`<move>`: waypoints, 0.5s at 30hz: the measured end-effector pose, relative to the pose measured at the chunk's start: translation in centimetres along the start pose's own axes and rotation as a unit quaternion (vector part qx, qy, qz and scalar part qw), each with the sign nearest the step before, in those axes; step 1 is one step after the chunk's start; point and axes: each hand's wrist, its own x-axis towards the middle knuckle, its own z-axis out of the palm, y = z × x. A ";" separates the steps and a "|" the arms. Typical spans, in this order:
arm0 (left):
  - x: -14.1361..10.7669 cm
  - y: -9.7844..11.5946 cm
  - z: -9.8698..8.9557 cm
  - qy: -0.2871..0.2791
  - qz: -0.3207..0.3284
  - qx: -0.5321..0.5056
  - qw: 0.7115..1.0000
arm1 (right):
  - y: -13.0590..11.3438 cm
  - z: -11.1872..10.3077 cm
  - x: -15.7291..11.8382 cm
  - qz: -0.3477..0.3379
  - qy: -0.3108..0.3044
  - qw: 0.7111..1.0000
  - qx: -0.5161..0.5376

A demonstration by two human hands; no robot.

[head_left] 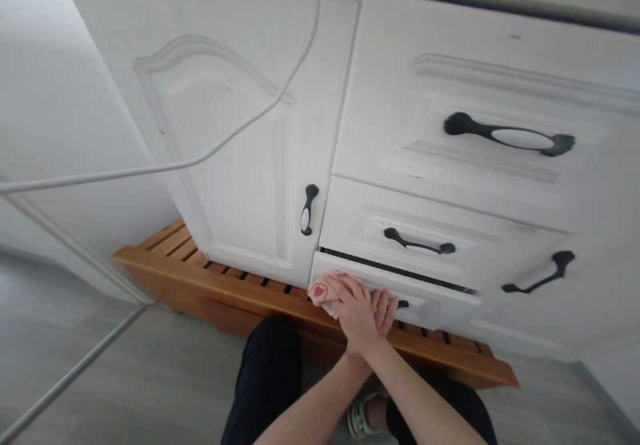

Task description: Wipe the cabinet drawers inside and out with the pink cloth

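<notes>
Wiping appears partway along: the lowest drawer (430,298) stands slightly ajar, not yet shut; the 2 upper drawers (385,85) are closed. The pink-and-white cloth (321,292), bunched, showing 1 red heart, sits at the 9 o'clock end, closely gripped by the right hand (356,318); the left hand (384,310), crossed beneath near the handle (403,304), is partly hidden, its hold indeterminable.

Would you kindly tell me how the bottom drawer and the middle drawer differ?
The bottom drawer stands slightly open, while the middle drawer looks shut. The hands partly cover the bottom drawer's handle; the middle drawer's handle shows whole. Both are white with dark handles.
</notes>
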 end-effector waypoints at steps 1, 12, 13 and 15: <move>0.2 -0.2 0.2 -0.014 0.005 -0.005 1.000 | 0.3 0.6 -0.4 0.019 0.008 1.000 -0.009; 2.0 -1.6 -0.4 -0.133 0.034 -0.072 0.988 | 0.0 1.5 2.4 0.066 -0.063 0.990 0.105; 2.0 -1.7 -0.5 -0.137 0.035 -0.076 0.987 | -0.2 1.1 3.4 0.034 -0.075 0.989 0.121; 2.0 -1.8 -0.6 -0.144 0.035 -0.083 0.986 | -0.5 0.4 5.6 -0.065 -0.084 0.984 0.142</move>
